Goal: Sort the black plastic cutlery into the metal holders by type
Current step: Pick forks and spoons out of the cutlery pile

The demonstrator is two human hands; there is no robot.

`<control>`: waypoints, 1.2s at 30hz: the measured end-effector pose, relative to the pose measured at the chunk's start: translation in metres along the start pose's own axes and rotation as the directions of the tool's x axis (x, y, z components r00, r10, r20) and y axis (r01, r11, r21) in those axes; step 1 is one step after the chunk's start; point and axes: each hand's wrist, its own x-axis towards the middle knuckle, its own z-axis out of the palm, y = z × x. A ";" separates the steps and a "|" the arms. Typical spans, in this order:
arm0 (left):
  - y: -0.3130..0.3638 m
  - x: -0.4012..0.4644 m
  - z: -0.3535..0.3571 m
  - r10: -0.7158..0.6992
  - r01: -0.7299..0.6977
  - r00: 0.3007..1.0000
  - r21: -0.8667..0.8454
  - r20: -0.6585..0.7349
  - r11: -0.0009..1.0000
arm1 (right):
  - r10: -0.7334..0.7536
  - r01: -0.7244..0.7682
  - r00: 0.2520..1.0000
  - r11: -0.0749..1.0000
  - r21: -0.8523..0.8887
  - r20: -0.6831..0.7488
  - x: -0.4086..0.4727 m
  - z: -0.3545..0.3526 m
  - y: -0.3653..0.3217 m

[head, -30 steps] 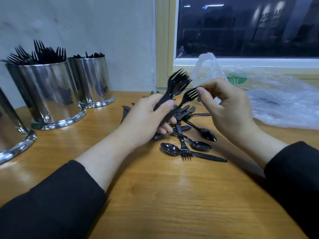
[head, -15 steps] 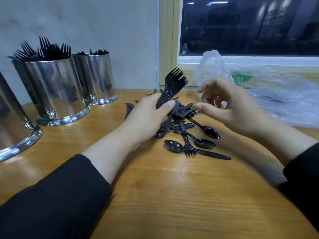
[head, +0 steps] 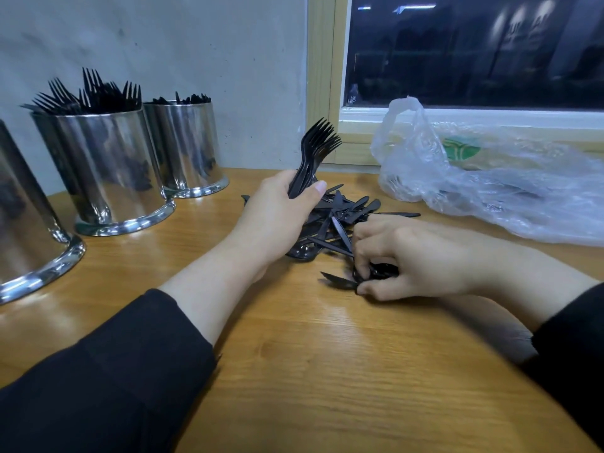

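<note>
- Fingers of the left hand (head: 277, 217) curled round a bundle of black forks (head: 315, 152), thumb across the handles, tines fanned upward and tilted toward the window (head: 474, 50).
- Far left, a metal holder (head: 23, 230) showed only in part at the frame edge; its contents could not be seen.
- Next stood a shiny metal holder (head: 108, 171) crowded with black forks, tines up.
- Just beside it, a third holder (head: 189, 148) carried dark cutlery tips whose type was too small to tell.
- On the wooden table (head: 327, 371), a loose pile of glossy black cutlery (head: 343, 217) lay between both hands.
- Right hand (head: 415, 256) pinched a black piece (head: 340, 280) at the pile's near edge, fingertips bent onto it.
- Crumpled clear plastic bag (head: 490, 184) lay at right, below the window.
</note>
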 end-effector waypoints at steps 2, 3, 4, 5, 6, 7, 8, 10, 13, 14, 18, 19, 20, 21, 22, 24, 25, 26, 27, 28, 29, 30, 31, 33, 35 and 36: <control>0.001 0.001 -0.001 0.006 -0.007 1.000 -0.022 -0.026 1.000 | -0.007 0.004 0.997 0.999 -0.041 -0.075 0.000 0.000 0.000; 0.001 0.001 -0.002 0.006 -0.007 0.999 -0.029 -0.036 1.000 | -0.002 -0.004 0.994 0.998 -0.058 -0.107 0.001 -0.001 0.000; 0.001 0.001 -0.002 0.005 -0.006 0.999 -0.033 -0.043 0.999 | 0.002 -0.010 0.991 0.998 -0.065 -0.133 0.001 -0.002 0.001; 0.002 0.001 -0.002 0.003 -0.005 0.999 -0.033 -0.047 0.999 | 0.004 -0.014 0.988 0.998 -0.063 -0.154 0.001 -0.003 0.002; 0.002 0.001 -0.002 0.003 -0.005 0.999 -0.030 -0.049 1.000 | 0.011 -0.021 0.985 0.998 -0.058 -0.170 0.001 -0.003 0.002; 0.003 0.000 -0.002 0.006 -0.007 0.999 -0.023 -0.052 1.000 | 0.023 -0.034 0.983 0.998 -0.057 -0.183 0.001 -0.003 0.002; 0.003 0.000 -0.002 0.011 -0.011 0.999 -0.014 -0.053 1.000 | 0.037 -0.051 0.979 0.997 -0.064 -0.200 0.002 -0.003 0.002; 0.004 0.000 -0.002 0.016 -0.017 0.999 -0.004 -0.050 1.000 | 0.094 -0.118 0.963 0.990 -0.083 -0.252 0.003 -0.002 0.004; 0.003 -0.001 -0.002 0.011 -0.011 0.999 0.001 -0.039 1.000 | 0.217 -0.248 0.926 0.966 -0.067 -0.308 0.002 -0.003 0.010; 0.003 0.000 -0.002 0.010 -0.010 0.999 0.001 -0.037 1.000 | 0.248 -0.278 0.917 0.959 -0.055 -0.313 0.001 -0.003 0.011; 0.003 0.000 -0.001 0.008 -0.008 0.999 0.009 -0.034 1.000 | 0.402 -0.419 0.853 0.908 0.025 -0.331 0.000 -0.003 0.016; 0.003 0.000 -0.001 0.007 -0.007 0.999 0.008 -0.035 1.000 | 0.434 -0.448 0.842 0.893 0.032 -0.321 0.000 -0.003 0.015; 0.003 0.000 -0.001 0.007 -0.006 0.999 0.009 -0.036 1.000 | 0.453 -0.467 0.839 0.884 0.030 -0.303 0.001 -0.003 0.015; 0.003 0.000 -0.001 0.006 -0.005 0.999 0.013 -0.036 1.000 | 0.463 -0.475 0.840 0.880 0.029 -0.284 0.001 -0.002 0.014; 0.002 -0.001 -0.001 0.007 -0.006 0.999 0.021 -0.034 1.000 | 0.468 -0.478 0.840 0.878 0.033 -0.275 0.001 -0.003 0.013; 0.003 -0.001 -0.001 0.008 -0.007 1.000 0.033 -0.019 0.999 | 0.485 -0.480 0.824 0.872 0.093 -0.293 0.001 -0.004 0.013; 0.004 -0.002 -0.001 0.003 -0.003 1.000 0.030 -0.012 1.000 | 0.503 -0.473 0.805 0.864 0.171 -0.316 0.001 -0.006 0.014; 0.005 -0.002 -0.001 -0.007 0.007 1.000 0.016 -0.009 1.000 | 0.528 -0.456 0.779 0.847 0.273 -0.338 0.002 -0.007 0.014; 0.006 -0.003 -0.001 -0.025 0.025 1.000 -0.010 -0.007 1.000 | 0.556 -0.424 0.752 0.819 0.386 -0.354 0.003 -0.008 0.013; 0.007 -0.004 -0.001 -0.051 0.050 0.999 -0.049 -0.001 0.998 | 0.581 -0.379 0.728 0.783 0.493 -0.364 0.003 -0.008 0.011; 0.009 -0.005 0.000 -0.079 0.081 0.997 -0.098 0.016 0.992 | 0.604 -0.328 0.706 0.742 0.585 -0.370 0.004 -0.009 0.008; 0.011 -0.007 0.001 -0.108 0.113 0.993 -0.146 0.041 0.983 | 0.628 -0.279 0.684 0.696 0.662 -0.371 0.005 -0.008 0.006; 0.013 -0.008 0.003 -0.135 0.145 0.989 -0.179 0.068 0.973 | 0.650 -0.230 0.665 0.646 0.728 -0.367 0.005 -0.008 0.004; 0.014 -0.011 0.007 -0.154 0.174 0.982 -0.206 0.106 0.963 | 0.682 -0.129 0.641 0.548 0.826 -0.352 0.007 -0.006 0.001; 0.013 -0.013 0.012 -0.125 0.146 0.986 -0.202 0.112 0.968 | 0.711 -0.024 0.625 0.429 0.903 -0.321 0.011 -0.003 -0.002; 0.013 -0.013 0.015 -0.111 0.131 0.988 -0.192 0.108 0.973 | 0.727 0.023 0.616 0.370 0.929 -0.305 0.013 -0.001 -0.004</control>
